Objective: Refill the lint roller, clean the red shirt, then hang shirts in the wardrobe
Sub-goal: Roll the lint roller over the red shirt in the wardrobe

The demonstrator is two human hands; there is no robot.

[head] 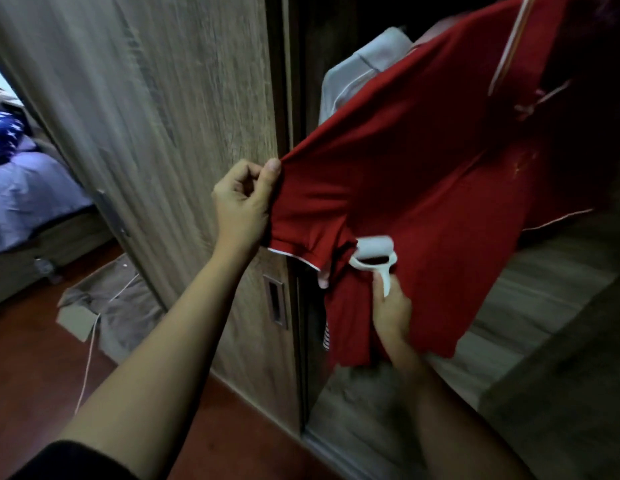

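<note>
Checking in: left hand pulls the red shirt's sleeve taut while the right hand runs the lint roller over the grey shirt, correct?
Not quite. In the head view the right hand holds the lint roller against the red shirt, not the grey shirt hanging behind it. The left hand does pull the red sleeve taut.

Left hand [241,199] pinches red shirt [422,174] sleeve; right hand [391,306] holds lint roller [374,256].
</note>
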